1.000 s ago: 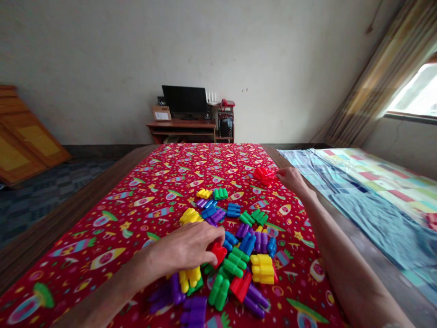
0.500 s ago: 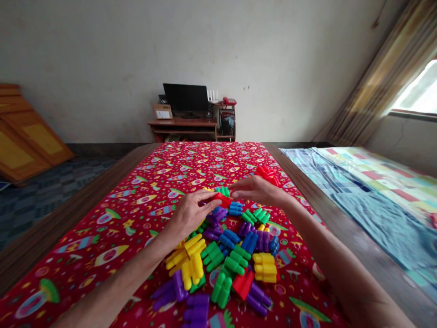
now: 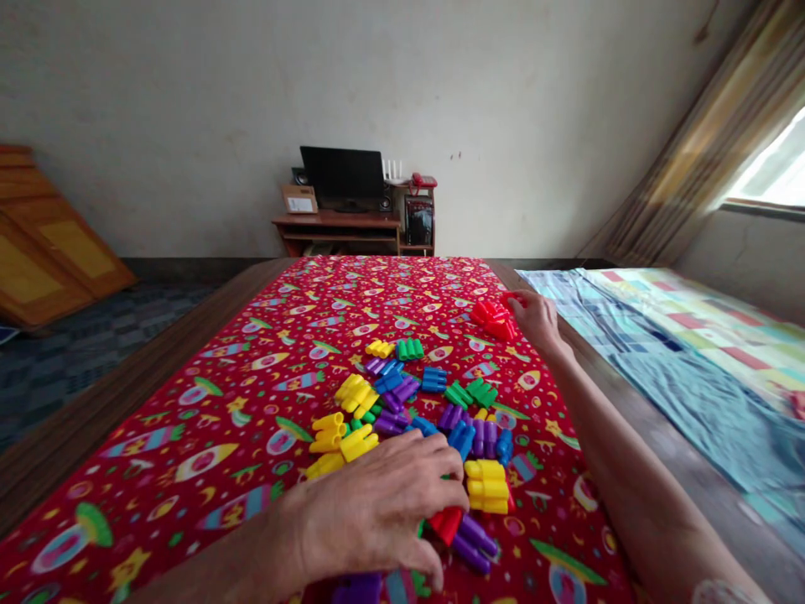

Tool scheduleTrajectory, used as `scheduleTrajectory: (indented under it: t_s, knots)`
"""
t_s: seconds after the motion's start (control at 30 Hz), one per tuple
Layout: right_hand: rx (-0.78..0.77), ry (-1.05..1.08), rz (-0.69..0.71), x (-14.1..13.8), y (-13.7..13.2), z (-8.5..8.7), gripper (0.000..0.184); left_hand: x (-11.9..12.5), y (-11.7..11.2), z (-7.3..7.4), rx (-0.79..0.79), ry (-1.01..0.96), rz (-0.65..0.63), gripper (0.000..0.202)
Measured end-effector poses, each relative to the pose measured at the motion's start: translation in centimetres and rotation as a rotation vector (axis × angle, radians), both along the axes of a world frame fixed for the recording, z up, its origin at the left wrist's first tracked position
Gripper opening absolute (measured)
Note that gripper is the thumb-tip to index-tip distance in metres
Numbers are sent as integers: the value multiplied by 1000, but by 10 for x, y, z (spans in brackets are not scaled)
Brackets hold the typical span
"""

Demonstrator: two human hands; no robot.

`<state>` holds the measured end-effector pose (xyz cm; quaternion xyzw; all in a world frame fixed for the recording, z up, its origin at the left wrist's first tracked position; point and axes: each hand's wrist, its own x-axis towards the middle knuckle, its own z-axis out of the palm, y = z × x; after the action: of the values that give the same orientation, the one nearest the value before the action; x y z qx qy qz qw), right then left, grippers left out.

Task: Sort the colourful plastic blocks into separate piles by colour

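Note:
At the right side of the cloth, my right hand [image 3: 538, 322] is closed on a red toy building block, held just beside a small heap of red blocks [image 3: 491, 320]. My left hand [image 3: 383, 495] reaches low over the mixed pile, its fingers curved and thumb apart. Between that thumb and fingers lies another red block [image 3: 446, 525], partly covered; whether the hand touches it I cannot tell. Purple blocks [image 3: 475, 544] and a yellow block [image 3: 486, 486] lie to the right of the left hand. More yellow blocks [image 3: 355, 395] lie beyond it. The hand hides part of the pile.
A red patterned cloth [image 3: 251, 403] covers the table, with brown wooden edges [image 3: 182, 344] showing at the sides. Green blocks [image 3: 410, 349] and blue blocks [image 3: 433, 379] lie further out. A bed [image 3: 679, 369] stands at the right, a monitor desk [image 3: 340, 220] at the far wall.
My right hand has moved right to the red heap, carrying a red block that was between both hands. My left hand has let go of it and come back toward me over the pile.

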<state>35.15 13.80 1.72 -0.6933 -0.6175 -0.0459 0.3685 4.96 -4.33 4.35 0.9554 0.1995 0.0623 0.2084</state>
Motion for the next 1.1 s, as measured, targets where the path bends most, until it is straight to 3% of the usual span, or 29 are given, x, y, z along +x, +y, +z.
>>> scheduleTrajectory:
  t_s: [0.1, 0.27, 0.33, 0.5, 0.57, 0.7, 0.73, 0.8, 0.87, 0.97, 1.03, 1.1]
  knots:
    - [-55, 12, -81, 11, 2, -19, 35, -3, -4, -13, 112, 80, 60, 43]
    - [-213, 3, -44, 14, -4, -32, 30, 0, 23, -27, 200, 8, 110, 10]
    - [-249, -9, -31, 13, -6, -29, 31, 1, 37, -30, 212, -55, 159, 10]
    - [-202, -43, 43, -3, -10, -2, 30, -3, 60, -29, 144, -247, 466, 14]
    - [-227, -28, 248, -21, -17, 14, 30, -5, 63, -26, 88, -303, 525, 18]
    - [-465, 75, 1005, -69, -49, 44, 37, -5, 65, -27, 76, -354, 596, 21]
    - [-517, 54, 1127, -80, -58, 50, 37, -5, 66, -28, 77, -353, 606, 22]
    - [-530, -33, 1241, -96, -71, 57, 31, -6, 67, -31, 87, -350, 617, 25]
    - [-440, -106, 1212, -100, -74, 59, 28, -5, 67, -32, 139, -371, 627, 26]
    - [-246, -50, 938, -84, -58, 54, 28, 3, 53, -30, 311, -387, 566, 29]
    - [-117, 3, 639, -63, -40, 46, 27, 13, 34, -27, 394, -324, 328, 34]
    - [-28, -7, 345, -39, -23, 35, 25, 25, 14, -25, 429, -224, -12, 38]
